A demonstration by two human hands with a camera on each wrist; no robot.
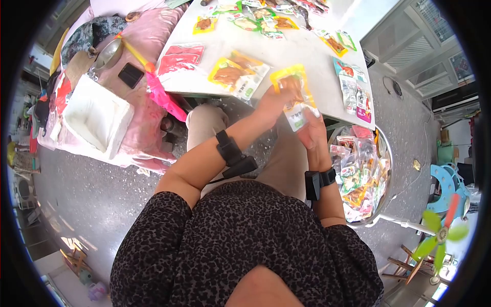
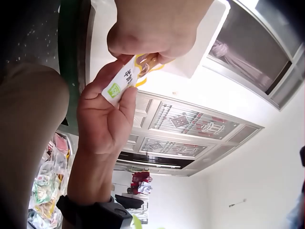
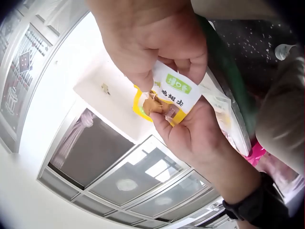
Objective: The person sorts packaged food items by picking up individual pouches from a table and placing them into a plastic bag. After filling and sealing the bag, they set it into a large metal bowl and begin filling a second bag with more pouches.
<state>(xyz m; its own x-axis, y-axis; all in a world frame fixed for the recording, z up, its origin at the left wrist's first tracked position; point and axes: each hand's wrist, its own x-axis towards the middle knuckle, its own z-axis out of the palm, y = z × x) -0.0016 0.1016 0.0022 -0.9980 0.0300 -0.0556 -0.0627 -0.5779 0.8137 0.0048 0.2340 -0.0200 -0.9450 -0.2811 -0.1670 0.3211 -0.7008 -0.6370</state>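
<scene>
Head view: we find a yellow-edged food pouch (image 1: 291, 81) right of centre, above the near edge of the white table (image 1: 312, 48). The left hand (image 1: 275, 105) pinches its yellow part; the right hand (image 1: 312, 131) grips the white end, thumb on its face. A pair of overlapping yellow-edged packets (image 1: 236, 74) lies upper centre; a red pouch (image 1: 180, 59) lies to their left. At right we note a round container (image 1: 391, 161) filled with packets.

Left wrist view: we observe both hands close together on the pouch, centre-left, the right hand's thumb and fingers clamped on the end with the green logo. A patterned door (image 2: 188, 124) stands right of centre.

Right wrist view: we record the pouch tilted at centre, brown contents visible, the right hand above, the left hand's thumb pressing from below.
</scene>
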